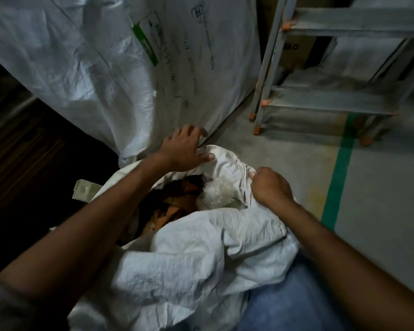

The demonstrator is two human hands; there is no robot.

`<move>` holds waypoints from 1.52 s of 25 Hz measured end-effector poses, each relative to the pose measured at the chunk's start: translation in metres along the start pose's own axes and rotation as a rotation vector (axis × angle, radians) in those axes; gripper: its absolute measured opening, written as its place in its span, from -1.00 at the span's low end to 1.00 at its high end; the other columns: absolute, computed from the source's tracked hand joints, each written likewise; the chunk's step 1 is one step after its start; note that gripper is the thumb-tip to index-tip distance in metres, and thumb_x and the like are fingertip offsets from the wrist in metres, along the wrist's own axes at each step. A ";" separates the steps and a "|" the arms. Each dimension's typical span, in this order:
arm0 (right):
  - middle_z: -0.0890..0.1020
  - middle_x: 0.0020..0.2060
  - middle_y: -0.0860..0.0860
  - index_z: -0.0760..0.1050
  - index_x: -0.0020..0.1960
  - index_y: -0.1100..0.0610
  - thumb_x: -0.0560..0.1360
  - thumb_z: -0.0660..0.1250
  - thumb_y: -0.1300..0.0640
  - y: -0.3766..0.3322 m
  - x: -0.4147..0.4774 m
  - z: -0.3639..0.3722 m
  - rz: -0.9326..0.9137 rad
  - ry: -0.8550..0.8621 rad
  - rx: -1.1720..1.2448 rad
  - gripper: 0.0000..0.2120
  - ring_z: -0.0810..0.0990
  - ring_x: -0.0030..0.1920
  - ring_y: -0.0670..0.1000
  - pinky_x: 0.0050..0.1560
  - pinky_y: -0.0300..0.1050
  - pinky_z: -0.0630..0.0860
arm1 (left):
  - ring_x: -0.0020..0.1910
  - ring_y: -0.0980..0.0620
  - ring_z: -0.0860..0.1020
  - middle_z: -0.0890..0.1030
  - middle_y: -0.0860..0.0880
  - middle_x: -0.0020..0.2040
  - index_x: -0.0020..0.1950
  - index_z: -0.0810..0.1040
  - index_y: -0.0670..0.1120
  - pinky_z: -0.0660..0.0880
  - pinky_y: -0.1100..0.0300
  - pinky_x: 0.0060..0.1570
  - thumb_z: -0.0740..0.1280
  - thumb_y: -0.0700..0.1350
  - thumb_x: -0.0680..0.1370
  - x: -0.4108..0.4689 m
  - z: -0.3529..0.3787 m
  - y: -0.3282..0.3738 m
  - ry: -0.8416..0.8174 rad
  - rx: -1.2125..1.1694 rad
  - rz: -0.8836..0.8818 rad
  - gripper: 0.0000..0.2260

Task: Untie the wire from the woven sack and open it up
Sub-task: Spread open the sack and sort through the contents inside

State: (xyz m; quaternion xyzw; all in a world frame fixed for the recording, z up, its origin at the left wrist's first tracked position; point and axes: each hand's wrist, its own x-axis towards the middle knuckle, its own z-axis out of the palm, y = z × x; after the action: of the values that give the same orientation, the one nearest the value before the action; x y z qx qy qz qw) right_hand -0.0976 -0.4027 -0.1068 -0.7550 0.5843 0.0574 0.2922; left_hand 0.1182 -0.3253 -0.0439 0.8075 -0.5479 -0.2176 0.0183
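Woven sack (201, 254), white and crumpled, low in the middle of the view, slumped on the floor (285, 149) against a blue-jeaned knee (289, 299). Mouth gaping wide, with brown cardboard scraps (167, 211) and a wad of clear plastic wrap (215, 194) inside. Left hand (184, 149) at the far rim of the mouth, fingers spread and fairly straight, thumb lying on the fabric; no clear pinch to be made out. Right hand (270, 185) at the right rim, fingers curled tight round a bunch of the sack's cloth. Just left of the sack, a pale moulded plastic piece (84, 189). Right behind, touching the sack's far side, a big white bag (81, 68) with scrawled handwriting and a green-edged label (148, 37). Off to the right, a grey metal rack (320, 101) on orange feet, standing on the grey floor. Near it, a green stripe (339, 173) running along the floor toward the viewer.
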 end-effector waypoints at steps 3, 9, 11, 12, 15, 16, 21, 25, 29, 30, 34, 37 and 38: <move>0.64 0.17 0.18 0.55 0.16 0.14 0.65 0.19 -0.11 0.006 0.005 0.000 0.010 0.004 0.180 -0.65 0.59 0.16 0.26 0.10 0.02 0.49 | 0.15 0.12 0.53 0.52 0.08 0.27 0.31 0.52 0.06 0.48 0.09 0.15 0.20 0.46 0.51 -0.070 -0.030 0.034 -0.192 -0.219 0.059 -0.41; 0.54 -0.03 -0.06 0.57 -0.12 -0.05 0.39 0.42 0.30 0.003 -0.048 -0.015 -0.630 0.435 0.020 -0.76 0.51 0.04 0.02 -0.01 -0.04 0.44 | 0.42 0.06 0.44 0.43 0.13 0.50 0.57 0.26 0.20 0.38 0.03 0.43 0.31 0.57 0.34 -0.183 0.015 0.056 -0.361 -0.154 0.003 -0.11; 0.61 -0.03 -0.17 0.67 -0.09 -0.09 0.36 0.42 0.27 0.006 -0.074 -0.036 -0.753 -0.007 0.233 -0.73 0.58 -0.03 -0.15 -0.04 -0.14 0.51 | 0.32 0.03 0.49 0.52 0.11 0.38 0.47 0.38 0.20 0.46 0.01 0.29 0.29 0.58 0.34 -0.198 0.032 0.054 -0.212 -0.053 0.020 -0.20; 0.64 0.06 -0.20 0.68 0.04 -0.13 0.38 0.43 0.21 0.009 -0.089 -0.047 -0.779 -0.282 0.252 -0.68 0.59 0.02 -0.22 0.00 -0.24 0.49 | 0.22 0.02 0.54 0.59 0.10 0.25 0.36 0.48 0.17 0.49 0.05 0.14 0.32 0.52 0.38 -0.205 0.041 0.054 -0.096 0.004 0.048 -0.33; 0.50 0.38 -0.22 0.42 0.47 -0.17 0.50 0.39 0.09 0.023 -0.124 -0.062 -0.787 -0.746 -0.056 -0.43 0.48 0.29 -0.23 0.30 -0.28 0.38 | -0.07 -0.06 0.60 0.62 0.05 -0.05 0.06 0.57 0.04 0.35 0.14 -0.25 0.42 0.11 0.45 -0.228 0.065 0.063 0.284 0.130 0.239 -0.75; 0.48 0.41 -0.22 0.33 0.52 -0.24 0.48 0.39 0.03 0.028 -0.132 -0.064 -0.782 -0.766 -0.114 -0.37 0.45 0.36 -0.17 0.38 -0.18 0.37 | -0.13 -0.09 0.60 0.61 0.01 -0.06 0.06 0.57 0.01 0.38 0.14 -0.31 0.40 0.00 0.44 -0.237 0.074 0.069 0.364 0.175 0.288 -0.78; 0.65 0.06 -0.17 0.48 0.29 -0.28 0.37 0.38 -0.18 0.043 -0.170 -0.041 -1.003 -0.467 -0.320 -0.52 0.58 0.09 -0.08 0.11 -0.10 0.48 | -0.19 0.05 0.56 0.54 0.08 -0.06 0.12 0.49 0.06 0.50 0.12 -0.37 0.31 0.12 0.54 -0.290 0.112 0.087 0.461 -0.044 0.147 -0.78; 0.61 -0.17 -0.08 0.54 -0.03 -0.06 0.45 0.41 0.02 0.047 -0.187 -0.018 -1.184 0.059 -0.319 -0.88 0.61 -0.18 0.04 -0.24 -0.06 0.45 | 0.32 0.19 0.46 0.45 0.18 0.40 0.49 0.39 0.16 0.44 0.13 0.34 0.47 0.31 0.45 -0.315 0.085 0.055 0.084 -0.317 0.062 -0.34; 0.63 -0.18 0.01 0.62 0.03 0.04 0.28 0.56 0.22 0.063 -0.207 0.004 -1.156 0.321 -0.354 -0.65 0.61 -0.27 0.12 -0.33 -0.10 0.35 | 0.58 -0.07 0.25 0.25 0.03 0.63 0.64 0.15 0.11 0.17 -0.21 0.50 0.51 0.23 0.41 -0.317 0.088 0.039 0.078 0.366 -0.042 -0.10; 0.64 -0.12 0.01 0.63 0.11 0.04 0.27 0.55 0.23 0.069 -0.213 0.006 -1.134 0.347 -0.354 -0.58 0.62 -0.22 0.13 -0.28 -0.08 0.38 | 0.49 -0.10 0.40 0.39 0.00 0.55 0.59 0.26 0.09 0.32 -0.16 0.37 0.52 0.16 0.41 -0.316 0.094 0.045 0.153 0.412 -0.032 -0.19; 0.52 0.29 -0.02 0.28 0.53 -0.08 0.42 0.37 -0.10 0.068 -0.236 -0.014 -1.068 0.152 -0.391 -0.30 0.49 0.24 0.09 0.16 0.06 0.36 | -0.15 -0.17 0.67 0.68 -0.09 -0.02 0.28 0.50 -0.03 0.44 0.10 -0.40 0.61 -0.11 0.27 -0.317 0.108 0.049 0.459 0.503 0.077 -0.39; 0.53 0.26 0.04 0.20 0.54 -0.05 0.41 0.45 -0.18 0.035 -0.237 -0.019 -1.084 0.261 -0.543 -0.21 0.51 0.22 0.14 0.10 0.09 0.39 | -0.27 -0.19 0.61 0.61 -0.14 -0.10 0.28 0.37 -0.08 0.29 0.13 -0.52 0.66 -0.07 0.27 -0.327 0.098 0.040 0.659 0.484 0.052 -0.30; 0.57 0.18 0.05 0.30 0.47 -0.03 0.41 0.49 -0.07 0.021 -0.234 -0.017 -1.106 0.326 -0.591 -0.29 0.56 0.13 0.16 -0.01 0.05 0.38 | -0.25 -0.17 0.60 0.59 -0.14 -0.08 0.27 0.38 -0.09 0.31 0.12 -0.52 0.67 -0.05 0.26 -0.331 0.098 0.039 0.697 0.503 0.041 -0.29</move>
State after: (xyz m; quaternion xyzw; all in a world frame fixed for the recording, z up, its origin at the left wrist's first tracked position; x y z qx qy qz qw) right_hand -0.1943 -0.2156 -0.0006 -0.9921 0.1057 -0.0587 -0.0341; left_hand -0.0532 -0.0245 -0.0121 0.8011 -0.5607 0.2091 0.0092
